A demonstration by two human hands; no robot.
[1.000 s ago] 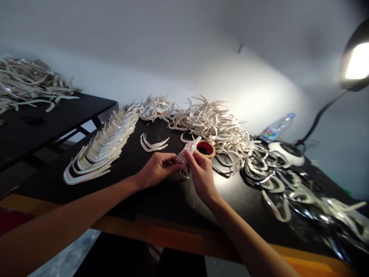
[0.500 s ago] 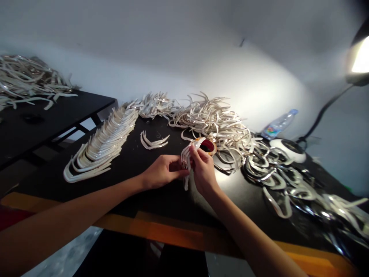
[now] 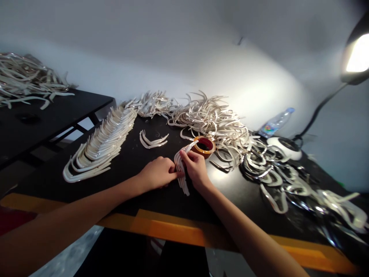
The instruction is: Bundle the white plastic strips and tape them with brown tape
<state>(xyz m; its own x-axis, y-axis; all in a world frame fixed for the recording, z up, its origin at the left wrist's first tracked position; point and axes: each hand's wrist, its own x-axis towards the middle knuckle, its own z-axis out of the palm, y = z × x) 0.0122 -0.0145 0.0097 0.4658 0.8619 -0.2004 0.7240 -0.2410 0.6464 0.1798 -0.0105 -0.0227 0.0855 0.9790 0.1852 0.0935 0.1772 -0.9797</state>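
Observation:
A small bundle of curved white strips (image 3: 181, 169) is held between my two hands over the black table (image 3: 161, 206). My left hand (image 3: 161, 172) has its fingers curled against the bundle's left side. With thumb and fingers, my right hand (image 3: 194, 166) pinches the upper right part of the same strips. Just behind the right hand lies a roll of amber tape (image 3: 205, 146) with a red inner core. A few loose curved strips (image 3: 153, 143) rest on the table beyond my left hand.
A long nested row of curved strips (image 3: 102, 144) runs along the left. Tangled strips (image 3: 213, 117) are heaped at the back. Rings of glossy strips (image 3: 271, 173), a plastic bottle (image 3: 276, 123) and a lamp (image 3: 357, 57) stand right. A second table (image 3: 52, 115) bears another heap.
The bundle has shifted slightly left and down and turned, so its strips show more. The right hand moved with it, uncovering more of the tape roll.

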